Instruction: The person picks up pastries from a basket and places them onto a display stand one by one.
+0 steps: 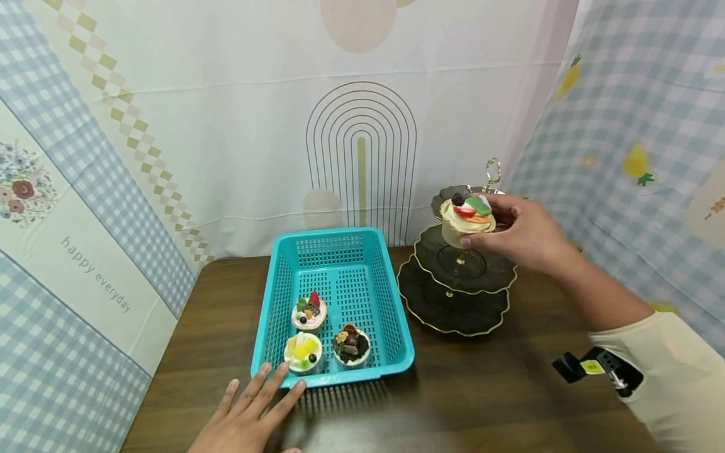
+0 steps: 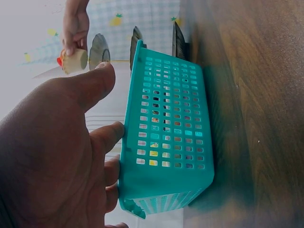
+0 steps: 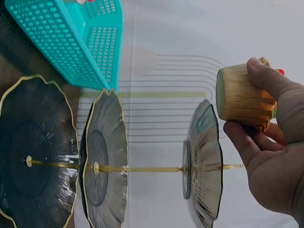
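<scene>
My right hand (image 1: 527, 236) pinches a cupcake (image 1: 461, 234) topped with cream, a strawberry slice, a dark berry and a green piece. In the right wrist view its tan pleated paper cup (image 3: 240, 97) is above the top plate (image 3: 204, 161) of a three-tier cake stand (image 1: 433, 302). The thumb is on one side and fingers are on the other. My left hand (image 1: 240, 412) lies with fingers spread at the near left corner of a teal plastic basket (image 1: 403, 343), fingertips right at its rim.
Three cupcakes sit at the basket's near end: a pink one (image 1: 302, 321), a yellow-fruit one (image 1: 297, 360) and a chocolate one (image 1: 357, 360). The stand's gold loop handle (image 1: 494, 170) rises behind the right hand. Patterned cloths (image 1: 243, 126) hang around the brown table (image 1: 453, 396).
</scene>
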{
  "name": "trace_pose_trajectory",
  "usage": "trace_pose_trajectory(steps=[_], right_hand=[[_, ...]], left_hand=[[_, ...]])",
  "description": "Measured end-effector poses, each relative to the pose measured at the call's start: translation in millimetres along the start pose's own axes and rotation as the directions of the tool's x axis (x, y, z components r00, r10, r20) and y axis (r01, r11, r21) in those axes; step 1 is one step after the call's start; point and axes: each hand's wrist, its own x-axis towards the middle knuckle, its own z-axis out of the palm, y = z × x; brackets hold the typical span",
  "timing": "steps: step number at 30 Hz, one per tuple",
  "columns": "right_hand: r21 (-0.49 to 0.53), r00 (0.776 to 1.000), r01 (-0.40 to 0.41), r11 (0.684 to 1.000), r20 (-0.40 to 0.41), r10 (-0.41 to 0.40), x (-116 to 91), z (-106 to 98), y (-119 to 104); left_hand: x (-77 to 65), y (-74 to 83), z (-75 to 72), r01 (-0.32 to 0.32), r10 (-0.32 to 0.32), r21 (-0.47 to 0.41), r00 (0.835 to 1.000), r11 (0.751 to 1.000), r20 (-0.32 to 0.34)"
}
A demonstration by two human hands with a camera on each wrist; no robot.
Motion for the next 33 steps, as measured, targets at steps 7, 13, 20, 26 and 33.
trace_pose_trajectory(steps=[7,13,20,26,33], right_hand=[[-0.024,0.998,-0.021,0.999,-0.067,0.019,-0.5,-10.7,6.0],[-0.09,0.997,-0.03,0.995,-0.078,0.023,-0.5,-16.4,9.5],[-0.071,0.995,-0.036,0.997,-0.097,0.029,2.3,-16.8,17.6],[-0.055,0.995,-0.044,0.997,-0.091,0.039,4.7,-16.1,22.9],[-0.078,0.994,-0.072,0.994,-0.088,0.065,9.5,-15.9,25.6]], left_hand=[[0.2,-0.4,0.5,-0.012,0.012,0.031,1.0,0.999,-0.015],[-0.2,-1.1,-0.1,-0.01,0.01,0.01,1.0,1.0,0.002],[0.6,-1.3,0.3,-0.018,0.018,0.033,1.0,0.999,-0.009],[0.8,-1.3,1.6,-0.026,0.028,0.059,0.999,0.998,-0.035],[0.8,-1.6,2.4,-0.024,0.026,0.057,0.999,0.998,-0.03]])
